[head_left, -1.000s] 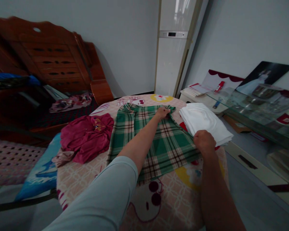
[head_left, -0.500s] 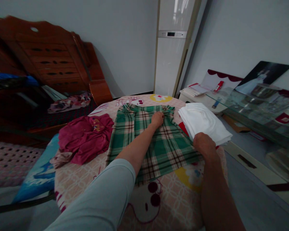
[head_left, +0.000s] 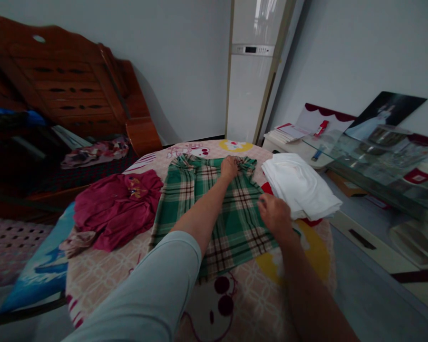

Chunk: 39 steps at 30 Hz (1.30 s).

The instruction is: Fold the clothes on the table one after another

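Round the shirt: maroon clothing [head_left: 117, 204] at 9 o'clock, wooden seat [head_left: 71, 90] at 10, folded white cloth [head_left: 301, 185] at 2, glass shelf [head_left: 378, 171] beyond.
In the way: the left forearm, crossing the shirt.
Plaid shirt [head_left: 178, 190]: laid out on the tablecloth [head_left: 103, 270].
Left hand [head_left: 229, 167]: fingers bent at 12; grip unclear.
Right hand [head_left: 275, 216]: fingers curled at 3; pinch unclear.
Changed: right hand moved inward, towards 9.
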### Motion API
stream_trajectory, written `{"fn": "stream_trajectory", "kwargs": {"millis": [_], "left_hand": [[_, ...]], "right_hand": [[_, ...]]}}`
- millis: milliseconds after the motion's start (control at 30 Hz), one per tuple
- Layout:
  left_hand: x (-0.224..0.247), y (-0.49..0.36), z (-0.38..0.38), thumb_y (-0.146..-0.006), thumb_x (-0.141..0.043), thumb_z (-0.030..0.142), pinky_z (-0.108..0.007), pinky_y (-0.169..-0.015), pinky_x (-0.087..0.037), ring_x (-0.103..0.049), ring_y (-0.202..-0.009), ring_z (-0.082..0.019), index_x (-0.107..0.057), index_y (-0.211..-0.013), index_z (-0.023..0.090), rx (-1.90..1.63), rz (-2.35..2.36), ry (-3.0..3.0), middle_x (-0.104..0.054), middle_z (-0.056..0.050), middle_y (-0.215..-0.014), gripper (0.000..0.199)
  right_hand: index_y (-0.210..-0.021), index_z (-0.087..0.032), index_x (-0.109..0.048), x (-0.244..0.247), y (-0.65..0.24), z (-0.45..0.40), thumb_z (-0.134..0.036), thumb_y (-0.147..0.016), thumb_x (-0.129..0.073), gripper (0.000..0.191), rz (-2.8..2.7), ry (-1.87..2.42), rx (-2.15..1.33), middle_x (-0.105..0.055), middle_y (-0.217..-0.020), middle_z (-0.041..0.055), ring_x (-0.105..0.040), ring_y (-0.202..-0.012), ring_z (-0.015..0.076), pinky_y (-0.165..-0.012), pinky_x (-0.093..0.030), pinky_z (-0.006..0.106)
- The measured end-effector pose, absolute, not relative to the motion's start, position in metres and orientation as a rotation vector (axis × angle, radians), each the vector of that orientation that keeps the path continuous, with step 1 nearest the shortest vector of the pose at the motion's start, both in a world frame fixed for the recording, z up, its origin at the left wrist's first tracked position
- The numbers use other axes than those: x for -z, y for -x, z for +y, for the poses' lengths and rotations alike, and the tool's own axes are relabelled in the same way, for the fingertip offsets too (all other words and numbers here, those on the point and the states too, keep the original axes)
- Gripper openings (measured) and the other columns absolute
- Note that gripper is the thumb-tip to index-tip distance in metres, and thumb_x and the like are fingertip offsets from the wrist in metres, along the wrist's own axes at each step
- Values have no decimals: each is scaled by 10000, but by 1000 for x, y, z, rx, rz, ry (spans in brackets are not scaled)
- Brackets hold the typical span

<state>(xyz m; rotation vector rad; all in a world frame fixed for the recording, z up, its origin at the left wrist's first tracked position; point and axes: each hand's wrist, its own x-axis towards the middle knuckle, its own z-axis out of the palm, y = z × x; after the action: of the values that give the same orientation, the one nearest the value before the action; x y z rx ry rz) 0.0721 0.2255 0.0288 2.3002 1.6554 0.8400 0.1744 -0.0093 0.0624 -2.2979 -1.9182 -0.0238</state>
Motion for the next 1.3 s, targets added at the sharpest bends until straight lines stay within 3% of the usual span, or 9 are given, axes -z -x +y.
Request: {"fn": "stream_trajectory", "kwargs": {"millis": [133,267,467,567,700,933,1200,1300], "left_hand": [[-33,-68,253,-952,-347,99,-319,-1066,-401,-571,-1215,-218,-642,-1242,127,-863,1697,-2310,-642,-142,-1280,414],[-36,-71,276,-953,-302,82,-349,-1104,-365,-520,-1294,-234,-589,-1315,93,-616,1747,-2417,-580,-174,-1366,462],[-28,-82,289,-845,-603,235,-292,-1043,-423,-571,-1228,-265,-687,-1174,110,-334,1567,-2517,-655,-152,-1264,362],[-28,-86,288,-772,-659,204,-291,-1027,-439,-587,-1205,-265,-694,-1161,130,-309,1533,-2521,-676,-130,-1233,398],[-38,-86,290,-799,-577,142,-354,-997,-466,-604,-1170,-297,-695,-1132,92,-397,1629,-2461,-677,-183,-1206,356],[-61,-83,301,-827,-480,87,-358,-1014,-454,-610,-1140,-242,-677,-1106,146,-938,1578,-2275,-700,-131,-1166,346],[-44,-79,289,-719,-500,-39,-372,-1102,-414,-504,-1300,-226,-609,-1213,173,-829,1369,-2384,-594,-121,-1344,548],[-45,-89,276,-794,-491,12,-373,-1100,-410,-520,-1281,-239,-628,-1191,148,-853,1404,-2417,-577,-147,-1352,441]], "right_hand": [[-1113,-186,-650,-40,-140,2,-297,-970,-466,258,-2162,2218,-132,-745,-1010,112,-706,-959,249,-777,-487,306],[-1125,-200,-618,-26,-130,9,-312,-990,-421,264,-2139,2232,-98,-748,-953,110,-719,-885,244,-744,-489,311],[-1143,-224,-590,-22,-133,10,-330,-999,-397,263,-2106,2254,-130,-746,-933,99,-715,-864,227,-754,-481,307],[-1131,-227,-593,-22,-132,11,-337,-1000,-394,263,-2089,2260,-126,-746,-926,93,-714,-856,225,-741,-474,299],[-1135,-224,-595,-23,-131,11,-347,-1004,-386,275,-2082,2296,-145,-744,-932,98,-714,-859,224,-739,-469,296],[-1143,-229,-588,-24,-132,10,-345,-1003,-383,274,-2091,2258,-149,-744,-929,88,-711,-864,228,-738,-466,299],[-1143,-231,-591,-23,-132,10,-347,-996,-390,274,-2088,2247,-136,-744,-907,77,-713,-849,236,-716,-466,297],[-1149,-227,-589,-24,-131,10,-349,-998,-392,276,-2086,2264,-161,-745,-919,82,-714,-855,231,-725,-468,293]]}}
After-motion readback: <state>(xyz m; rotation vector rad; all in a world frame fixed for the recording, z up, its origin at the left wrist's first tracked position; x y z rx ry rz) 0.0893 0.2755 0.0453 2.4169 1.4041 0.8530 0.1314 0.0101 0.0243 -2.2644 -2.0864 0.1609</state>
